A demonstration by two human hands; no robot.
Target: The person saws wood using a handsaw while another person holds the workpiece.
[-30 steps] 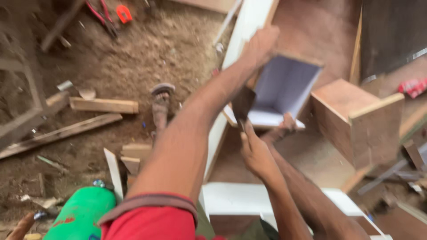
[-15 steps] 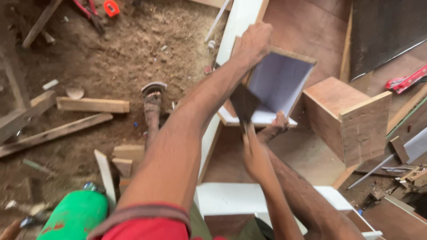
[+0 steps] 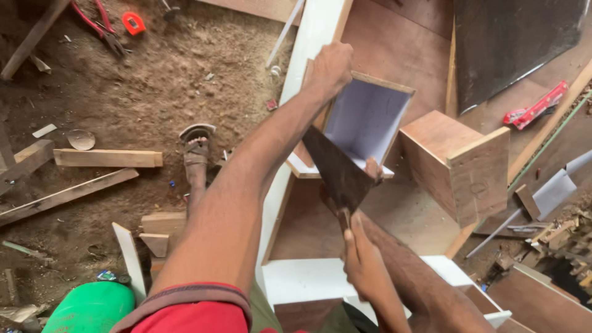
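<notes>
My left hand (image 3: 331, 69) grips the top corner of a white-faced board panel (image 3: 368, 116) with a wooden edge and holds it tilted upright. My right hand (image 3: 362, 259) is closed on the handle of a dark hand saw (image 3: 336, 169). The saw's blade lies against the panel's lower left edge. The panel rests on a narrow white strip (image 3: 296, 166) over a brown plywood sheet (image 3: 394, 216). A finger shows at the panel's lower right corner.
A plywood box (image 3: 459, 157) stands just right of the panel. A long white board (image 3: 311, 37) runs up the middle. My sandalled foot (image 3: 196, 148) is on the sawdust floor among wood offcuts (image 3: 108, 158). Red pliers (image 3: 92, 21), an orange tape measure (image 3: 133, 23) and a green container (image 3: 92, 305) lie around.
The view has shifted a little. The saw blade now reaches further along the panel's lower edge. Both hands have kept their grips.
</notes>
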